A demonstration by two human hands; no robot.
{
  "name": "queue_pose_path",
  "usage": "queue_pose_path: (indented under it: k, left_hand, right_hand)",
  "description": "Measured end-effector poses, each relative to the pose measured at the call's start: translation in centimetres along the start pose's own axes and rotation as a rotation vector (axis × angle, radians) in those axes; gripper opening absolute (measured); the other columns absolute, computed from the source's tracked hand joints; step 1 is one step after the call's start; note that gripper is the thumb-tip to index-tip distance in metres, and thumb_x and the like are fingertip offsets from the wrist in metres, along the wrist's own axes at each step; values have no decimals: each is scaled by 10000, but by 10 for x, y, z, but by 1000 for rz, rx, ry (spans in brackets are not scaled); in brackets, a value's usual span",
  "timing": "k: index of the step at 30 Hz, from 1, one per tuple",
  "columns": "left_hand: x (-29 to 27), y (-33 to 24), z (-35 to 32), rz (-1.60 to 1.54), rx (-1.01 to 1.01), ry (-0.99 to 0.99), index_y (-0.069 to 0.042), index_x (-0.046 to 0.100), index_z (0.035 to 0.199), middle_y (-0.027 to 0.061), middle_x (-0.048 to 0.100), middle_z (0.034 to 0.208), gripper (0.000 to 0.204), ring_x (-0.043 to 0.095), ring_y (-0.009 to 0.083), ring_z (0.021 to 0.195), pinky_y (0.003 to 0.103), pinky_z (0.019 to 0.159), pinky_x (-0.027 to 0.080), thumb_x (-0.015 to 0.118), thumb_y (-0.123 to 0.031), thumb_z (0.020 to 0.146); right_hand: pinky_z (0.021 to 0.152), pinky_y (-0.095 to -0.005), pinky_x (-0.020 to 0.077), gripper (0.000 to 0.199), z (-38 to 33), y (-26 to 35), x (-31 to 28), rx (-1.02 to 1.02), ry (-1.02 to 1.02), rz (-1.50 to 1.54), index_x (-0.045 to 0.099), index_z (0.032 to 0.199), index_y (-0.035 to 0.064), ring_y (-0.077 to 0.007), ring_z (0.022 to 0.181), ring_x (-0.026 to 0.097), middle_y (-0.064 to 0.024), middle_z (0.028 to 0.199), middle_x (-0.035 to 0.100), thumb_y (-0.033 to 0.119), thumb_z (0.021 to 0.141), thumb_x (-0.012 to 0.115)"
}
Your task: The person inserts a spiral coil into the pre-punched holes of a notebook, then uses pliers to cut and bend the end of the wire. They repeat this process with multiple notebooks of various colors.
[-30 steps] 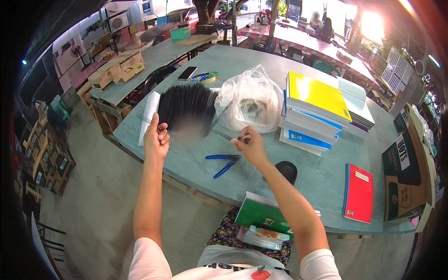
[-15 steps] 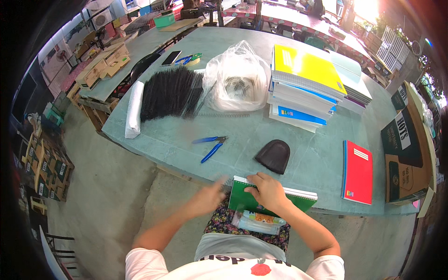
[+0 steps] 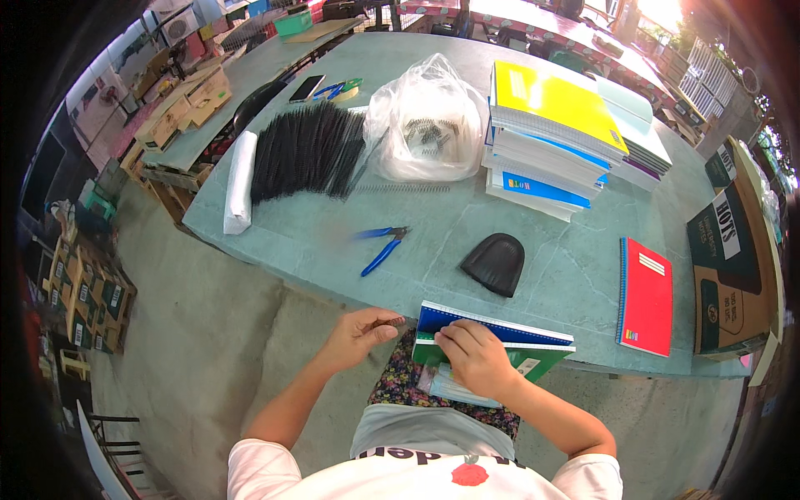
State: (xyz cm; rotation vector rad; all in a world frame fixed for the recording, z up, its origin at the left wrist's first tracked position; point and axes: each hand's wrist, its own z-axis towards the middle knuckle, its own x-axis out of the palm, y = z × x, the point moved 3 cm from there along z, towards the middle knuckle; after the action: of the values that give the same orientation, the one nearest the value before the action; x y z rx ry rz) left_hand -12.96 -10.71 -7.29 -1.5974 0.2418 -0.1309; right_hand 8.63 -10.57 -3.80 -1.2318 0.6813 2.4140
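Observation:
At the table's front edge, my right hand (image 3: 479, 358) is closed over the upper edge of a notebook (image 3: 533, 360) with a green cover on the near side. A dark blue cover with a row of small holes (image 3: 467, 322) stands open behind it, with white page edges. Just left of the notebook, my left hand (image 3: 360, 337) is pinched on a dark spiral coil (image 3: 395, 322), of which only a short end shows. Blue-handled cutters (image 3: 387, 250) and a dark rounded pad (image 3: 494, 264) lie on the table beyond my hands.
Black spiral coils (image 3: 304, 154) are heaped beside a white roll (image 3: 240, 183) and a clear plastic bag (image 3: 425, 125). Behind are a tall notebook stack (image 3: 550, 142) and a phone (image 3: 307, 88). A red notebook (image 3: 644, 296) and a cardboard box (image 3: 723, 275) are at the right.
My left hand has moved slightly left, away from the notebook's corner. The notebook has been parted, so the dark blue cover now shows behind the green one; my right hand stays on it.

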Motion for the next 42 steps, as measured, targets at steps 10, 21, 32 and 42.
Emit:
queue_pose_path:
  k: [10,21,32,42]
  left_hand:
    - [19,-8,-5,458,108,-100,-18,637,999,142,648,861,228,619,230,757,308,659,479,620,-195,858]
    - [32,-18,1,470,135,-225,8,626,895,151,632,804,163,606,296,685,342,608,479,593,-148,862]
    - [27,-27,16,626,301,-239,-18,598,941,119,594,776,195,583,269,685,351,609,456,652,-148,805]
    - [4,-38,21,549,213,-13,-49,635,933,100,616,776,228,593,217,687,344,615,456,678,-231,802]
  right_hand:
    - [569,-374,483,193,22,-13,18,381,47,144,642,977,92,-280,648,623,-100,735,649,221,843,592]
    - [576,-367,486,179,26,-15,14,414,132,206,646,970,105,-266,673,623,-69,751,643,198,830,588]
    - [603,-379,483,157,30,-10,14,374,57,264,618,924,59,-295,722,602,-101,793,614,55,768,605]
    - [604,-383,468,201,34,-8,25,383,76,173,574,888,84,-278,724,599,-89,734,589,251,792,633]
